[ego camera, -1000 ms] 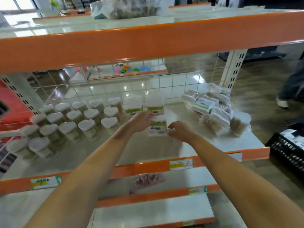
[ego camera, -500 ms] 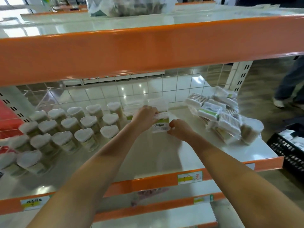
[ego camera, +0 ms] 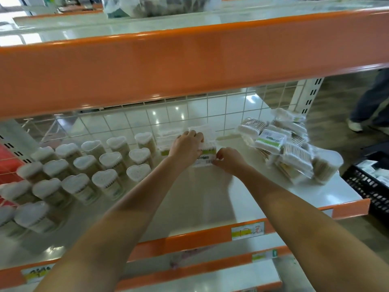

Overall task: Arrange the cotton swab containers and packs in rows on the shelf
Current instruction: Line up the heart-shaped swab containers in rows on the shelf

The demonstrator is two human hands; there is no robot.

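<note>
Pushed farther back since earlier: swab pack (ego camera: 205,158), upright on shelf (ego camera: 210,199), pinched between left hand (ego camera: 186,147) and right hand (ego camera: 229,160); heart-lidded containers (ego camera: 109,163) left of both, loose packs (ego camera: 282,148) right.

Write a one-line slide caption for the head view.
Both hands set a cotton swab pack beside heart-lidded containers.

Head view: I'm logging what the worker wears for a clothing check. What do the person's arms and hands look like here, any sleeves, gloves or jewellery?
Both forearms are bare as far as the picture shows, with no sleeve edge in view. The left hand and right hand wear no gloves. No watch, bracelet or ring shows, though motion blur softens the fingers, so a thin ring cannot be ruled out.
</note>
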